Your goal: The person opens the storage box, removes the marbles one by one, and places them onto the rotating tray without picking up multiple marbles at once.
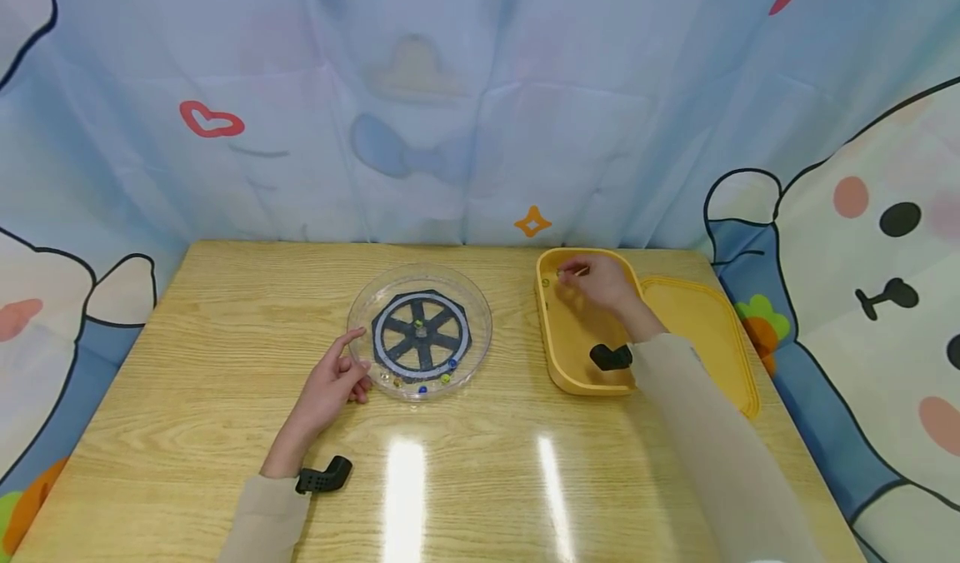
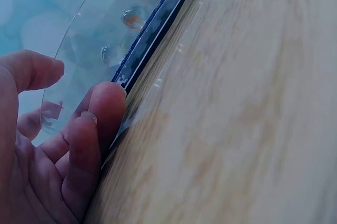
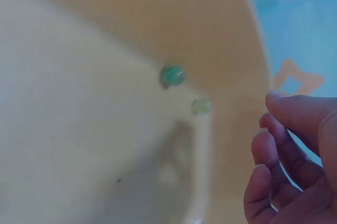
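My left hand (image 1: pixel 335 384) rests against the left side of a round clear plastic dish (image 1: pixel 482 342), index finger at its rim and the other fingers bent low by its wall. Inside the dish lies a dark spoked wheel-like piece (image 1: pixel 423 355). Several glass marbles sit along the near edge, among them a blue marble (image 1: pixel 423 389) and an orange marble (image 2: pixel 133 17). My right hand (image 1: pixel 600 281) is over the far end of a yellow box (image 1: pixel 551 355), fingers loosely bent, nothing seen between them. A green marble (image 3: pixel 174 75) and a pale yellow marble (image 3: pixel 201 106) lie in the box.
The yellow lid (image 1: pixel 701 338) lies flat at the box's right, under the right forearm. Bare wood table (image 1: pixel 480 463) spreads in front of the dish and box. A patterned curtain (image 1: pixel 450 130) hangs along the table's back edge.
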Demonstrator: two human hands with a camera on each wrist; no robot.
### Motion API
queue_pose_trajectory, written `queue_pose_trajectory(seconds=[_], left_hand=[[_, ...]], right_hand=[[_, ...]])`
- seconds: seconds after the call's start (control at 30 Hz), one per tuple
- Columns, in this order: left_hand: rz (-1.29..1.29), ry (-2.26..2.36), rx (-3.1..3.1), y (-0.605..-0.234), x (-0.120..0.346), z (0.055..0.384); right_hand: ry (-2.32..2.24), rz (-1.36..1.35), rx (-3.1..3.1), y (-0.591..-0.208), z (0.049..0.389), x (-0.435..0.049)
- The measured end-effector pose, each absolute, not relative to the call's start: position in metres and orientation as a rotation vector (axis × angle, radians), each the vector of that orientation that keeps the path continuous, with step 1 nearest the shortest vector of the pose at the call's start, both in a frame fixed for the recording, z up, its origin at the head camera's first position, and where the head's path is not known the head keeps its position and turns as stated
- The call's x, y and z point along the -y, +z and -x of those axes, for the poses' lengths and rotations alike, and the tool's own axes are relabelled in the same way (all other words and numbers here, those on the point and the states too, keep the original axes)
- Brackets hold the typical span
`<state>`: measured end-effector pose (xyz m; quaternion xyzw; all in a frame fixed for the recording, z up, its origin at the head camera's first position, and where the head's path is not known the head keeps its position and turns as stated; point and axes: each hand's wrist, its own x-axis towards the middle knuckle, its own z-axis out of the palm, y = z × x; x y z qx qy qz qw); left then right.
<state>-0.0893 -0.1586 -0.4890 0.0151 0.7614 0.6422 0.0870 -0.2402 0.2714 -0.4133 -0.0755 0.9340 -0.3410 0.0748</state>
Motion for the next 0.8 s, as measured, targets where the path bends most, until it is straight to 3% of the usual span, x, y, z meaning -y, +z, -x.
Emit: queue_pose_trajectory(seconds=[0.43,0.8], left_hand=[[-0.055,1.92,-2.261,-0.491,0.159,0.091],[-0.044,1.923,-2.26,-0.489,0.158,0.089]], right_hand=[[-1.068,0.489,-2.825,-0.381,0.21,-0.226],[-1.121,0.671,-2.754,-0.394,0.188,-0.179]])
